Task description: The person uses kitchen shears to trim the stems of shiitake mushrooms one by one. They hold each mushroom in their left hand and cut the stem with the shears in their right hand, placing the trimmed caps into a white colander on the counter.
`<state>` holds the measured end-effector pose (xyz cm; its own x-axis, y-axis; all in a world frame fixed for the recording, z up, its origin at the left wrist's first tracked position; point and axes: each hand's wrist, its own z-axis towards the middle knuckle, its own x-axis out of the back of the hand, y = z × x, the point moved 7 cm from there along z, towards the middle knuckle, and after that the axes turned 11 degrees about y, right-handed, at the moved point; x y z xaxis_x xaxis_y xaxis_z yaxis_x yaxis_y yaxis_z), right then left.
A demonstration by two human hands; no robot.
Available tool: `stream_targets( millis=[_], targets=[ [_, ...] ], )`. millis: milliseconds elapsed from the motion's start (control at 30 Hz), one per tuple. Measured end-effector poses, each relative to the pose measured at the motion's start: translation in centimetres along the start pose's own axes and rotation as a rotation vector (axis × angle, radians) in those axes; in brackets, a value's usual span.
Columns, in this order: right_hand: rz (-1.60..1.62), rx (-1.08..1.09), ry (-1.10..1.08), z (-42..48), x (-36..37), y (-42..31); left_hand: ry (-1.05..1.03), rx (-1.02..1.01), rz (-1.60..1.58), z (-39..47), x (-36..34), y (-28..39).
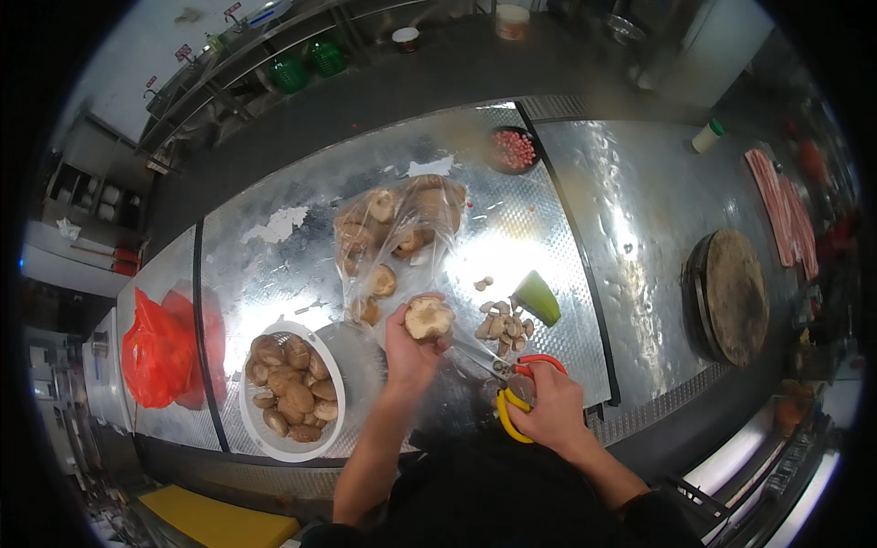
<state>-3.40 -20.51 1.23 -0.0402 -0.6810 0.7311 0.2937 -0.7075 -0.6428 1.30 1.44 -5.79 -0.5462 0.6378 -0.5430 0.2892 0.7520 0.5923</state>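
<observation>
In my left hand (412,356) I hold a mushroom (429,318), its pale underside turned up. My right hand (558,407) grips kitchen scissors (503,370) with one red and one yellow handle; their blades point left, close to the mushroom. Just beyond the scissors lies a small heap of cut mushroom stems (505,327). A clear plastic bag (425,257) with whole mushrooms (382,204) in it spreads out past my left hand. To the left stands a white plastic basket (248,418) holding many brown mushroom caps (296,394).
A green vegetable piece (538,299) lies beside the stems. A red plastic bag (161,353) is at the far left. Farther off stands a dark bowl of pinkish pieces (512,150). On the right are a round chopping block (738,298), slabs of meat (781,212) and a green-capped container (708,135).
</observation>
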Motion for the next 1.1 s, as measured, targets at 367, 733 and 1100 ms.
stream_targets(
  millis=[367,733,1100],
  targets=[
    [-0.016,-0.074,-0.042,-0.5,-0.7,1.0,0.032,-0.352,0.19,-0.8,-2.1,-0.8],
    [-0.055,-0.095,-0.124,0.1,-1.4,0.9,-0.011,-0.342,0.203,0.3,-1.6,-2.6],
    [-0.25,-0.002,-0.359,-0.1,-4.2,3.4,0.128,-0.09,0.187,1.7,1.3,-5.4]
  ],
)
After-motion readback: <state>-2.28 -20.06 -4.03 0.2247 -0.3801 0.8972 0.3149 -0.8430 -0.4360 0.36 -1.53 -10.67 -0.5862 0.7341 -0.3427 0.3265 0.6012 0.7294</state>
